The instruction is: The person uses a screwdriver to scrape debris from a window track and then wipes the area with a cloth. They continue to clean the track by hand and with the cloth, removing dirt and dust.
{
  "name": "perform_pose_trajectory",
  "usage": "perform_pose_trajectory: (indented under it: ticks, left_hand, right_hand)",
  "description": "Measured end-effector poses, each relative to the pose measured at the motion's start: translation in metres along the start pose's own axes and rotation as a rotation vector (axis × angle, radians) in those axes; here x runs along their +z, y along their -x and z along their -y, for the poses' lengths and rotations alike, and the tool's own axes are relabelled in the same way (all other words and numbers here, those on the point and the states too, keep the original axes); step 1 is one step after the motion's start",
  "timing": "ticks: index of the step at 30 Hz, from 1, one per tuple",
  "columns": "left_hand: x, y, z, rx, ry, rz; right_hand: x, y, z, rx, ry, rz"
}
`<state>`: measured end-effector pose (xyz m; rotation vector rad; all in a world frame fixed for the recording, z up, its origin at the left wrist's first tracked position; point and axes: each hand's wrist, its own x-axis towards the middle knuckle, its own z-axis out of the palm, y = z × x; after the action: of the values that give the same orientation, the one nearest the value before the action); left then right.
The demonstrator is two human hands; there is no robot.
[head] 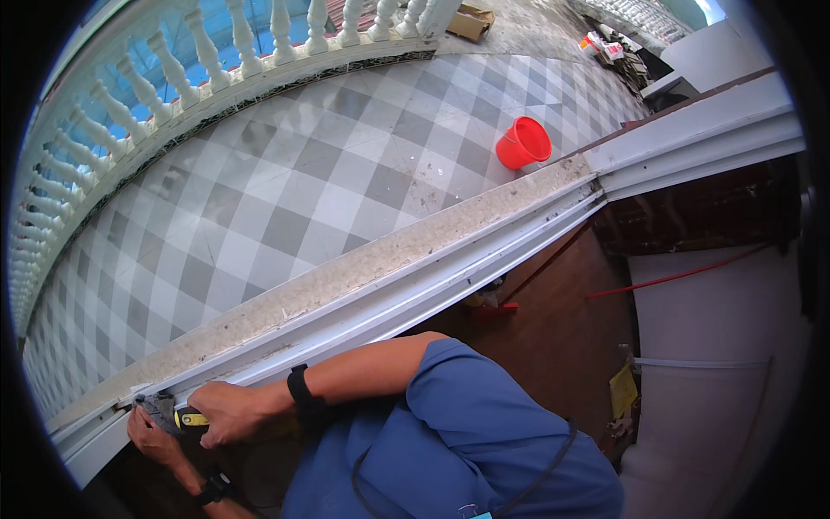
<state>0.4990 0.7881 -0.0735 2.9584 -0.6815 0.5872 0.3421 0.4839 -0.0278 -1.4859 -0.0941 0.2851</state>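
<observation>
At the lower left, my right hand (224,412) grips the yellow and black handle (192,420) of a hand tool. Its working end is hidden by a grey cloth (159,410) at the corner of the white sliding-window track (337,331). Just left of it, my left hand (150,433) pinches the cloth between thumb and fingers against the frame. Both wrists wear black bands.
Outside the stone sill (389,250) stands a red bucket (522,144) on checkered tiles, with a white balustrade (243,42) beyond. A cardboard box (471,23) lies further off. Indoors, a red-headed long-handled tool (496,310) rests on the brown floor near a pale covered surface (707,324).
</observation>
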Motion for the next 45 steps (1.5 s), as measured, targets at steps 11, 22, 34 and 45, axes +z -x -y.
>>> perform_pose_trajectory:
  ticks: [11, 22, 34, 45]
  left_hand:
    - [-0.029, 0.009, -0.122, 0.134, -0.028, -0.015]
    - [-0.090, 0.064, -0.414, 0.410, 0.392, -0.006]
    - [-0.129, 0.105, -0.735, 0.877, 0.612, 0.122]
    - [-0.132, 0.122, -0.931, 0.912, 1.094, 0.380]
  right_hand:
    - [-0.074, 0.089, 0.023, -0.122, -0.225, -0.217]
    - [-0.174, 0.282, 0.027, -0.307, -0.386, -0.243]
    - [-0.264, 0.538, 0.007, -0.113, -0.512, -0.915]
    - [-0.259, 0.617, -0.066, -0.062, -0.288, -1.883]
